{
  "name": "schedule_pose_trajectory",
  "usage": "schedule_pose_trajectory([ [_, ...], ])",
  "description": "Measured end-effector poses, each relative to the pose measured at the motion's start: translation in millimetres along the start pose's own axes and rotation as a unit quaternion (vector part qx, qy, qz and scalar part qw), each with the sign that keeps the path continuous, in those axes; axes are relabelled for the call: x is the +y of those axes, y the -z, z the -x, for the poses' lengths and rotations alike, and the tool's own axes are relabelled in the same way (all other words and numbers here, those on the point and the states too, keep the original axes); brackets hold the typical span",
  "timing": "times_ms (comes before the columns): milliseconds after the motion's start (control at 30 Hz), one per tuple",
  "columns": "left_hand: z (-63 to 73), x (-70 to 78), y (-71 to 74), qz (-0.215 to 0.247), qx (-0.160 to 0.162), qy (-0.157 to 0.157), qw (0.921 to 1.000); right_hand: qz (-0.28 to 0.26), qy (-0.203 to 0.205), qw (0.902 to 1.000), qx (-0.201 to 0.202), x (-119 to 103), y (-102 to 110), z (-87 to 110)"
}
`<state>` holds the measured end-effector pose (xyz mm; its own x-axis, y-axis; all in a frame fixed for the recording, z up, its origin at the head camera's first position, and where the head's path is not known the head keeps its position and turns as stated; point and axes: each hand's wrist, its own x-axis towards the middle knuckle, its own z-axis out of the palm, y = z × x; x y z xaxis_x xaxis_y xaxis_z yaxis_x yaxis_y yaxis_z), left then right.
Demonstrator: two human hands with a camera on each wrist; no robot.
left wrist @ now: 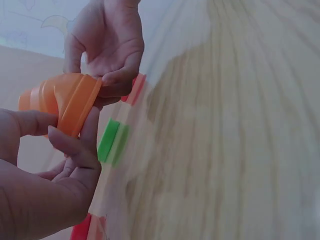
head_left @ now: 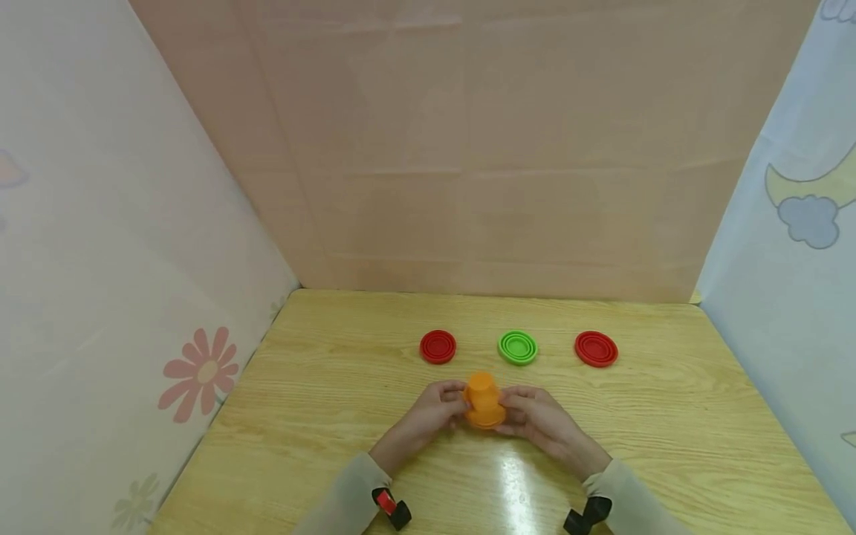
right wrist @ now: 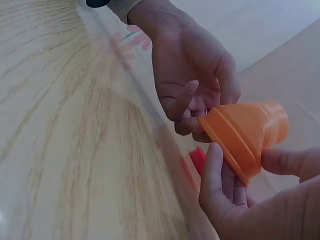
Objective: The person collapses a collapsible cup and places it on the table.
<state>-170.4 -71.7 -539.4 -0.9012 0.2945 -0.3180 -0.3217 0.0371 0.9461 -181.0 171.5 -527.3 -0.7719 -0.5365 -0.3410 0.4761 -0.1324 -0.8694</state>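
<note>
Between both hands is an orange silicone collapsible cup (head_left: 483, 403), partly unfolded and bent to one side, with its narrow end toward the far wall. My left hand (head_left: 431, 410) pinches its left side, thumb on the wall and other fingers at the wide rim. From the right, my right hand (head_left: 545, 425) grips the opposite side in a similar way. In the left wrist view the cup (left wrist: 67, 102) shows a dented, crooked wall above its rim. The right wrist view shows the cup (right wrist: 240, 137) with fingers beneath the rim.
Beyond the hands, a row of flat folded cups lies on the wooden table (head_left: 321, 431): a red one (head_left: 438, 347) at left, a green one (head_left: 518, 347) in the middle, another red one (head_left: 596, 348) at right. A brown back wall (head_left: 495, 186) and patterned side walls enclose the table.
</note>
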Motion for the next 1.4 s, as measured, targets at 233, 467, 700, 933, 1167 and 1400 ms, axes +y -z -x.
schedule_pose_trajectory([
  [233,-4.1,2.3,-1.8,-0.057,0.057,-0.02,0.9965,-0.012,0.01,0.9986,-0.051,-2.0,1.1,2.1],
  [467,-4.6,3.0,-3.7,-0.092,0.079,-0.03,0.9922,0.013,0.002,0.9993,-0.034,-1.9,-1.5,0.7],
  [700,-2.4,4.5,-5.2,-0.093,0.076,-0.025,0.9925,0.016,-0.002,0.9996,-0.022,0.1,-2.5,-1.5],
  [933,-1.1,7.0,-6.4,-0.096,0.062,-0.033,0.9929,0.01,-0.01,0.9996,-0.026,2.2,-2.8,-3.3],
  [1167,1.5,8.1,-4.4,-0.086,0.021,-0.032,0.9956,0.021,-0.004,0.9996,-0.017,0.8,-1.8,-2.3],
  [1400,5.3,12.2,0.7,-0.069,-0.045,-0.047,0.9955,0.029,0.003,0.9995,-0.011,-0.9,2.8,-0.8],
])
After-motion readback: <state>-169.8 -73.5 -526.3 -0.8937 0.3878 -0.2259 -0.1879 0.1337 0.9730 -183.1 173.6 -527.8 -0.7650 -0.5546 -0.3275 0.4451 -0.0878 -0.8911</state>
